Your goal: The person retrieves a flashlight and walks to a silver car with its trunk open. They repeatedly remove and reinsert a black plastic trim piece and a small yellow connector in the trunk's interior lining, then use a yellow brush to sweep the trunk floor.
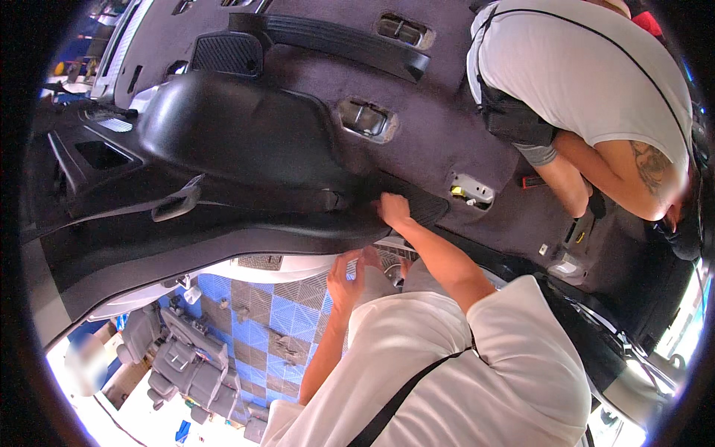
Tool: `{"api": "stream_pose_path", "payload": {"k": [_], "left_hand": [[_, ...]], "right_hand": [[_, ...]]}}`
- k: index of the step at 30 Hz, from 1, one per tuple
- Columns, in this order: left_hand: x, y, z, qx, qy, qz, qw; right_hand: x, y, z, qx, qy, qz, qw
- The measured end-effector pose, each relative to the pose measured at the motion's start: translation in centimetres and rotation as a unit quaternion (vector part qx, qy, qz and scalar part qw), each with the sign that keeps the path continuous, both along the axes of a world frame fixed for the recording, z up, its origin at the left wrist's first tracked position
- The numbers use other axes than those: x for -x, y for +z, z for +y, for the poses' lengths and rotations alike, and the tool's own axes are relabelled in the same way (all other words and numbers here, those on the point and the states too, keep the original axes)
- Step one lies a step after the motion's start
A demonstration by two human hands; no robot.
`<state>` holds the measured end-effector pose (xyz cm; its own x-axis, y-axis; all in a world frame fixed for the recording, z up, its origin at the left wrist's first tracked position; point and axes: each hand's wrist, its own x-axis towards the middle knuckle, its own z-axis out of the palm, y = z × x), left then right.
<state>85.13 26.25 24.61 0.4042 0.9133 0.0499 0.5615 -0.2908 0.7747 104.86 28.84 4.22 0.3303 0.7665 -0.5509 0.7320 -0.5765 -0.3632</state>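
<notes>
A long black plastic trim panel (246, 127), moulded with a rounded hump, lies along the side of a stripped vehicle interior. My right hand (395, 210) is at the panel's right end, its fingers curled on the dark edge beside the ribbed sill plate (421, 205). What the fingertips touch there is hidden. Lower and to the left, just under the panel's lower edge, is my left hand (346, 279). Its fingers are loosely bent and apart, with nothing visible in them.
A co-worker (581, 74) in a white shirt crouches at the right on the dark carpet (439, 134). Cutouts with metal brackets (366, 121) break the carpet. Loose wiring (618, 335) runs along the right sill. Removed seats (190, 365) stand outside on the blue-and-grey tiled floor (253, 335).
</notes>
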Motion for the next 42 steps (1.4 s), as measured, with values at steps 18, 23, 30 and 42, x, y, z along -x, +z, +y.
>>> {"api": "stream_pose_path", "payload": {"k": [18, 23, 30, 42], "left_hand": [[-8.6, 0.4, 4.6, 0.191, -0.093, -0.053, 0.976], [-8.0, -0.2, 4.9, 0.201, -0.118, -0.045, 0.972], [-12.7, -4.1, 5.5, 0.177, -0.09, 0.029, 0.98], [-20.1, -19.7, 10.9, -0.26, -0.786, 0.15, 0.54]], "right_hand": [[-2.3, -4.2, 3.4, 0.169, -0.335, 0.119, 0.919], [-2.4, -3.4, 3.8, 0.138, -0.422, 0.154, 0.883], [0.9, 0.5, -3.8, -0.139, -0.522, 0.021, 0.842], [-7.1, -4.5, -6.0, 0.087, -0.895, -0.139, 0.414]]}}
